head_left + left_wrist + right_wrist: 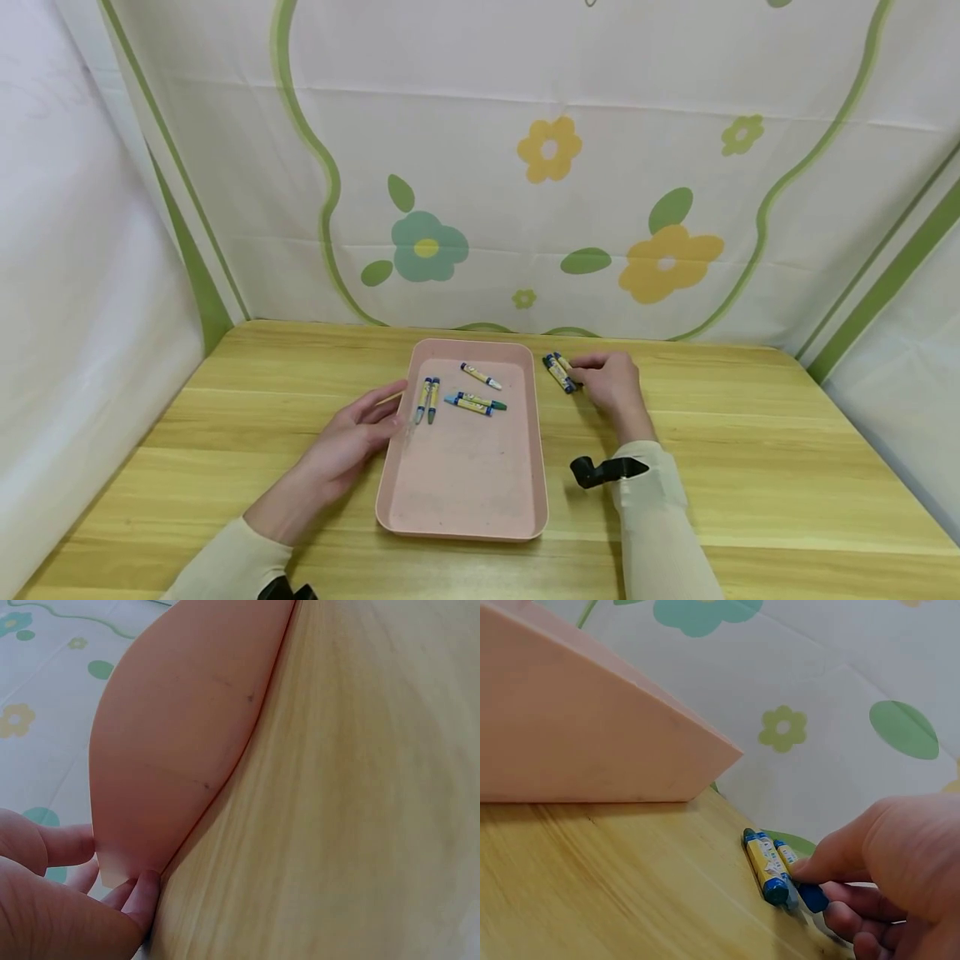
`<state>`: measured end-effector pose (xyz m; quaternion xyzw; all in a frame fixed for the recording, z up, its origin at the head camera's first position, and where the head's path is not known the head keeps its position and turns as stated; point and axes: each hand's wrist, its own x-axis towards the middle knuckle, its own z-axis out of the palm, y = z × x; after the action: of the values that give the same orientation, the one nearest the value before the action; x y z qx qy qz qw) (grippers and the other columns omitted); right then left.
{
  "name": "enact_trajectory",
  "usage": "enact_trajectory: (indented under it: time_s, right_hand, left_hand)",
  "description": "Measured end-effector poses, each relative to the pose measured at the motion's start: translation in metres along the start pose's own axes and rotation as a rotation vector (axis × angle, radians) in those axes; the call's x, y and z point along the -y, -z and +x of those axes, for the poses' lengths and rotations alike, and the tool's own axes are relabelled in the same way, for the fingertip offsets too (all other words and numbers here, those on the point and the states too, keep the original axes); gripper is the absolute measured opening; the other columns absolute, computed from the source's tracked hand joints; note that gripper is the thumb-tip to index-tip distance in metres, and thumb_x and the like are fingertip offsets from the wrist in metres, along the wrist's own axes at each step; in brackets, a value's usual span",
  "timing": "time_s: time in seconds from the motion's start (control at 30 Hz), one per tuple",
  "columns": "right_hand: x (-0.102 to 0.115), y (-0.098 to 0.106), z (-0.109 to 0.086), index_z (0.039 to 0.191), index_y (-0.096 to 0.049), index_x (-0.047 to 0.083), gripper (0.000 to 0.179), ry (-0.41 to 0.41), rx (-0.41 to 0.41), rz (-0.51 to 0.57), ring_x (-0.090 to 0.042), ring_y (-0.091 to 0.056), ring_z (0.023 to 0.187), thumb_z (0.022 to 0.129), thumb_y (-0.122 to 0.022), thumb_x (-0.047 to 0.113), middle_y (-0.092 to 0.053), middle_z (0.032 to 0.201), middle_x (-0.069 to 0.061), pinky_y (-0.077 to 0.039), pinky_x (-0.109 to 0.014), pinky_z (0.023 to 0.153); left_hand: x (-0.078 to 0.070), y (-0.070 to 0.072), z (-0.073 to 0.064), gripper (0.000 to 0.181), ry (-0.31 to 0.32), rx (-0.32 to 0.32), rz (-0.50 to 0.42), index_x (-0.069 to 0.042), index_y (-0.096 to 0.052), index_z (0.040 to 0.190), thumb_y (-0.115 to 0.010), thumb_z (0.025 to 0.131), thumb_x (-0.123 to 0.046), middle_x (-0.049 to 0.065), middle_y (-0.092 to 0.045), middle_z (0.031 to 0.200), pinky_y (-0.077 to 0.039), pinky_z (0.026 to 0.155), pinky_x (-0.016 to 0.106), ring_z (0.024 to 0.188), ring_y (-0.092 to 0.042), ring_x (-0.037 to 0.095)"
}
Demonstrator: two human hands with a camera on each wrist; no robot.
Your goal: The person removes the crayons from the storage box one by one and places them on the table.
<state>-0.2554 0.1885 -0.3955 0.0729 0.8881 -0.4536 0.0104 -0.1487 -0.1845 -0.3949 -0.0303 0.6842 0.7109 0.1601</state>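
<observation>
On the wooden table, my right hand (611, 385) pinches one crayon (786, 853) between thumb and fingers. That crayon has a yellow wrapper and dark blue ends, and its lower part is partly covered by the thumb. Two more crayons (765, 867) lie side by side right next to it, beyond the tray's right side. My left hand (352, 442) holds the left wall of a shallow pink tray (461, 500), thumb at the rim and fingertips against the outer side. Inside the tray lie a pair of crayons (428, 400) on the left, another pair (476, 403) mid-right, and a single crayon (481, 376) toward the back.
A white curtain (487, 150) with printed flowers hangs behind the table (750, 467), and white cloth also closes both sides. Black wrist-camera mounts sit on both sleeves; the right one (606, 472) stands beside the tray's right wall.
</observation>
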Motion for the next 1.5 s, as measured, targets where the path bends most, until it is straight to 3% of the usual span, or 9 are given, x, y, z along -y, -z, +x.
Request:
enact_trajectory:
  time_s: [0.3, 1.03, 1.5]
  right_hand:
    - [-0.001, 0.0, 0.0, 0.118, -0.082, 0.007, 0.025, 0.002, 0.011, -0.022, -0.039, -0.061, 0.134, 0.098, -0.073, 0.02, -0.073, 0.133, -0.02, -0.047, -0.052, 0.114]
    - [0.003, 0.0, 0.0, 0.12, -0.081, 0.009, 0.028, 0.0, 0.003, -0.035, -0.037, -0.062, 0.133, 0.098, -0.074, 0.025, -0.075, 0.132, -0.017, -0.049, -0.05, 0.112]
    - [0.017, 0.005, -0.002, 0.127, -0.078, 0.009, 0.036, 0.053, -0.012, 0.036, -0.035, -0.067, 0.127, 0.1, -0.072, 0.032, -0.075, 0.132, -0.016, -0.054, -0.048, 0.106]
  left_hand:
    - [0.0, -0.001, -0.001, 0.06, -0.006, 0.007, 0.011, -0.012, -0.035, 0.166, -0.055, 0.109, -0.011, 0.02, -0.032, 0.173, -0.045, 0.115, 0.031, 0.155, -0.041, 0.035]
    - [0.0, -0.001, 0.001, 0.058, 0.004, -0.014, 0.0, -0.015, -0.038, 0.164, -0.055, 0.109, -0.01, 0.017, -0.035, 0.172, -0.046, 0.111, 0.028, 0.154, -0.042, 0.033]
    - [0.001, -0.001, 0.001, 0.059, 0.003, -0.014, -0.001, -0.015, -0.038, 0.165, -0.055, 0.109, -0.01, 0.017, -0.034, 0.172, -0.047, 0.11, 0.026, 0.155, -0.041, 0.033]
